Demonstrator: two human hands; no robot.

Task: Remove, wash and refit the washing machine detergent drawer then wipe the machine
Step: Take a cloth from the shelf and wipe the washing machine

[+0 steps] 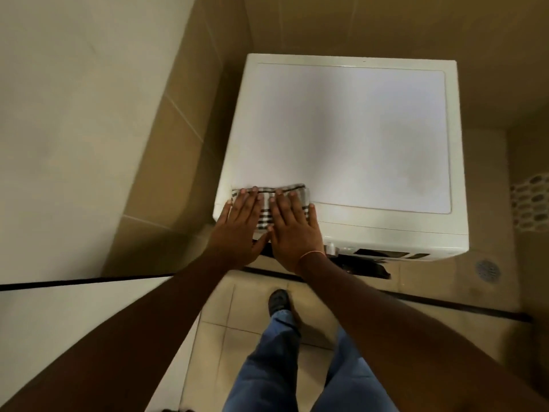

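A white washing machine (350,129) stands in a tiled corner, seen from above. A striped cloth (265,208) lies folded on the front left corner of its top. My left hand (239,230) presses flat on the cloth's left part, fingers spread. Beside it, my right hand (292,233) lies flat on the cloth's right part. Both palms hang over the machine's front edge and hide the front panel's left end, where I cannot see the detergent drawer. The control panel (380,253) shows at the front right.
Tan tiled walls close in behind and to the left of the machine. A white surface with a dark edge (74,307) lies at my left. A perforated white basket (531,203) sits at the right, a floor drain (487,270) below it. My legs stand on the tiles.
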